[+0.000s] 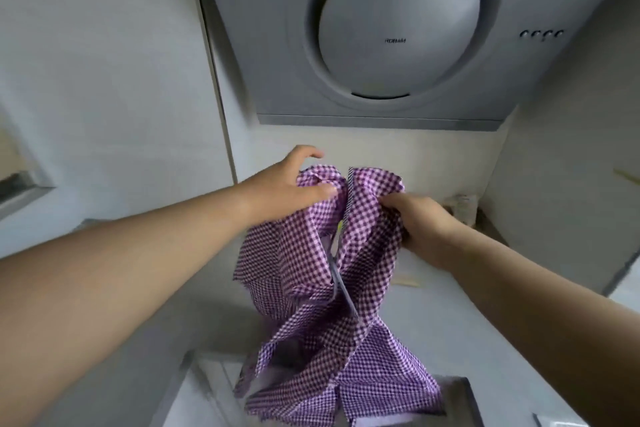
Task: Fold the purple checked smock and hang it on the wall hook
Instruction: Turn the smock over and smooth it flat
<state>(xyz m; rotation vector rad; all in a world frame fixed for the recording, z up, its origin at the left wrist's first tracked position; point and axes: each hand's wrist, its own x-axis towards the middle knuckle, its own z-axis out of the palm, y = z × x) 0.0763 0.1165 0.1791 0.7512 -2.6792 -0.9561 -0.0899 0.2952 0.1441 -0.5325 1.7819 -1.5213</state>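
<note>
Nearest the camera, the loose lower folds of the purple checked smock [332, 274] are hanging down and spreading over the grey countertop [450, 333], with the hem draping onto a darker grey surface at the bottom edge of the view. Both bare forearms are reaching in toward the smock from either side. Higher up the smock, the right hand [420, 227] is gripping the cloth at its right upper edge; its fingers [394, 202] are curling tightly into the bunched fabric, thumb side pressing on top, so the grasp is closed on the garment. On the opposite side of the smock, the left hand [294, 180] is clutching the upper left bunch; the thumb and lower fingers [323, 191] are pinching the gathered checked cloth, while one finger is lifting free above it, bent and touching nothing. The smock is being held up between the two hands, crumpled and unfolded, its top gathered into two lobes with a seam edge standing between them. Beyond the smock, a white backsplash wall [433, 156] is showing, and above the smock a grey range hood [398, 21] with a large round panel is hanging. Left of the smock, a pale cabinet panel [104, 62] is standing upright.
</note>
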